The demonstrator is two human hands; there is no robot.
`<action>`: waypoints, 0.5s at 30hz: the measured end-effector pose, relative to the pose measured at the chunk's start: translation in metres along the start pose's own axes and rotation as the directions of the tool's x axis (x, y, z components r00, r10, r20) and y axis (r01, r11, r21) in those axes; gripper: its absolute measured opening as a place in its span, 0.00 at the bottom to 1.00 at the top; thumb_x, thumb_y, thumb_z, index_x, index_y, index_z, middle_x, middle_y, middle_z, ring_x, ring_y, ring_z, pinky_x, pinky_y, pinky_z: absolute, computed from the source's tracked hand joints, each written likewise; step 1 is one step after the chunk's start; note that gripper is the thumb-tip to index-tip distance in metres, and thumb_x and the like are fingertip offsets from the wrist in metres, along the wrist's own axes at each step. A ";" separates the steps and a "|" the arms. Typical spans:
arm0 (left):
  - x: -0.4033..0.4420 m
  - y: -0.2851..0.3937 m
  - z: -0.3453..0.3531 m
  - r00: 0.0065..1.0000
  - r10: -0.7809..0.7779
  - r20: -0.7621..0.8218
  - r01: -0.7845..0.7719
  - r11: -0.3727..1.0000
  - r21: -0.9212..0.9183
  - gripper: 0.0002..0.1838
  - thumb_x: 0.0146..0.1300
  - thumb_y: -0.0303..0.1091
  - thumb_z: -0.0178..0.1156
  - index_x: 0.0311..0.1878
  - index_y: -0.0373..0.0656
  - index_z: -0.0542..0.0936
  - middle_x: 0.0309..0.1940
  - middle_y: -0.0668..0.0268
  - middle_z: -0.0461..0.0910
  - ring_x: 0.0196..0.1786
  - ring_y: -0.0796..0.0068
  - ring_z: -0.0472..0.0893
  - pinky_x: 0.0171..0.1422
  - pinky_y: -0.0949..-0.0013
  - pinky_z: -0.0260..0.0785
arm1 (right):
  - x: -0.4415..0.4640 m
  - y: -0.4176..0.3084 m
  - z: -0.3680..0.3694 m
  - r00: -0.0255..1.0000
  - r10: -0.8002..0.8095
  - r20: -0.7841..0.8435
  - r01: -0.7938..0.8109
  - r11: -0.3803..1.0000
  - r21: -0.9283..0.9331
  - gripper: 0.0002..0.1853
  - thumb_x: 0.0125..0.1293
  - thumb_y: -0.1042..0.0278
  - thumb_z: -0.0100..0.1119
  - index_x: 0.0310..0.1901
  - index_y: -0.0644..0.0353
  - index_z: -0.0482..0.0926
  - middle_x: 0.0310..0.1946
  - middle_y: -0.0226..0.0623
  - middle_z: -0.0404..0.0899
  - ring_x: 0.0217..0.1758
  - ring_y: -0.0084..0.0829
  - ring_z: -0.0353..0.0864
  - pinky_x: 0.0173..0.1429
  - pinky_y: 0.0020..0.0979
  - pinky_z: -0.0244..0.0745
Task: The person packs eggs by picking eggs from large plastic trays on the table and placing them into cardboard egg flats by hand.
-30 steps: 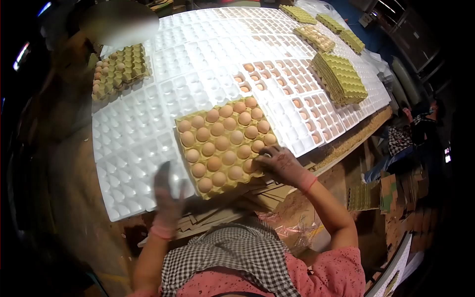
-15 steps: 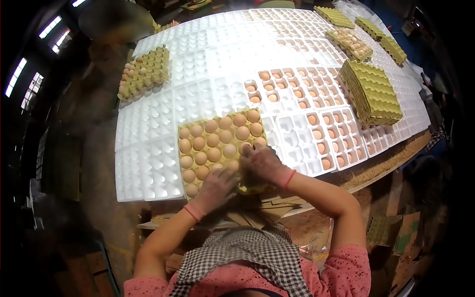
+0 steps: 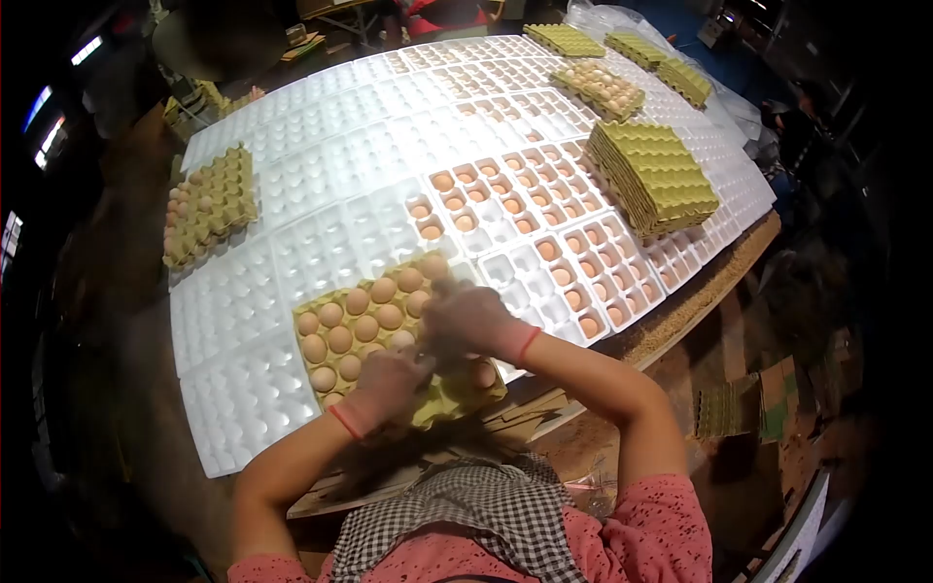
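A yellow-green egg tray [image 3: 442, 406] holds several brown eggs [image 3: 358, 301] in front of me, on top of white moulded trays. My left hand [image 3: 391, 382], gloved, is over its near middle, fingers curled around something I cannot make out. Just to its right, my right hand [image 3: 468, 319] is over the tray's right part, its fingers blurred and bent down among the eggs. The cups at the tray's near right are bare, apart from one egg [image 3: 482, 373] near the corner. Beside the right hand lies a white tray [image 3: 507, 274] with some empty cups and some eggs.
A tall stack of empty egg trays [image 3: 653, 180] stands at the right. Behind it are a filled egg tray [image 3: 600, 89] and flatter stacks [image 3: 564, 40]. A partly filled egg tray [image 3: 209, 204] is at the left. Cardboard [image 3: 777, 394] lies at the lower right.
My left hand has come from the tray's left onto the eggs, and my right hand has moved in from the right edge. Several cups at the near right have been emptied. The view has shifted.
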State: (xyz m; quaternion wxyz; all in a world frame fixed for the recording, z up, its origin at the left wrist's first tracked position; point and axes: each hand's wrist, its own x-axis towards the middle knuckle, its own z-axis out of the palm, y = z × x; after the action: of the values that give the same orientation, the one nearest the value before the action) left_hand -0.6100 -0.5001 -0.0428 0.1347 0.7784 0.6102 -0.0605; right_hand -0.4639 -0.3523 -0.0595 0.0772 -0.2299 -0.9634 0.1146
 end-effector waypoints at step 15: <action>0.226 -0.033 -0.048 0.940 -0.264 -0.216 0.206 0.944 -0.256 0.23 0.58 0.46 0.67 0.55 0.47 0.78 0.48 0.61 0.80 0.51 0.58 0.81 0.54 0.60 0.74 | 0.044 0.184 0.012 0.895 0.340 -0.291 -0.281 0.933 0.224 0.14 0.66 0.55 0.59 0.49 0.52 0.77 0.49 0.40 0.78 0.50 0.45 0.80 0.54 0.44 0.74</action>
State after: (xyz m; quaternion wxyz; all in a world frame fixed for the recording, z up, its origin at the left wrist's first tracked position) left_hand -0.5888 -0.2684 -0.0602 0.1385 0.6800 0.7141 0.0920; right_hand -0.4268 -0.1751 -0.1142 0.2354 -0.3891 -0.8741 0.1710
